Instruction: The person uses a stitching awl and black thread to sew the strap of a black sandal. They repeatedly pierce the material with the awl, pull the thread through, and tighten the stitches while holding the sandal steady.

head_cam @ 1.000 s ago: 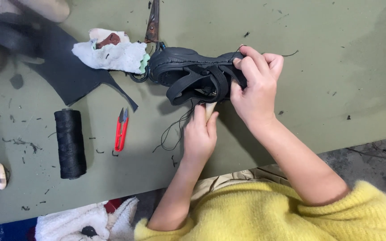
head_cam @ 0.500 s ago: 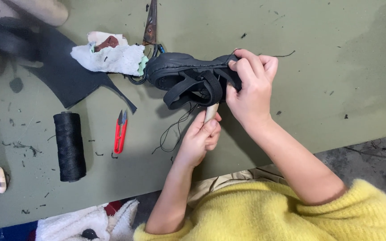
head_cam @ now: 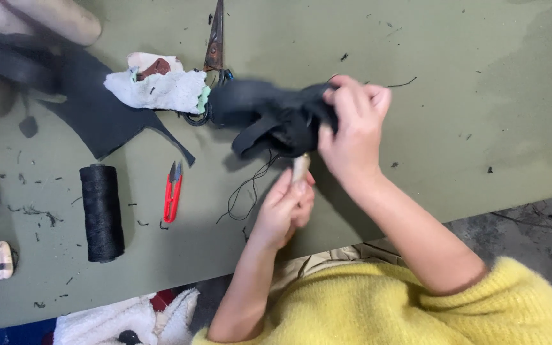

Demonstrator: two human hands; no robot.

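My right hand (head_cam: 352, 131) grips the heel end of a black sandal-like shoe (head_cam: 263, 115), held just above the green table (head_cam: 467, 89); the shoe is motion-blurred. Below it, my left hand (head_cam: 287, 207) is closed around a pale wooden tool handle (head_cam: 300, 168) whose tip points up into the shoe. A thin black thread (head_cam: 245, 188) dangles in a loop from the shoe down to the table.
Red thread snips (head_cam: 172, 191) and a black thread spool (head_cam: 101, 211) lie to the left. A white rag (head_cam: 158, 86), old scissors (head_cam: 214, 38) and a dark leather piece (head_cam: 94, 108) sit behind. The table's front edge runs near my yellow sleeve (head_cam: 416, 306).
My left hand with the wooden handle has drawn down and away from the shoe. My right hand has turned the shoe slightly, and the shoe has shifted a little to the left.
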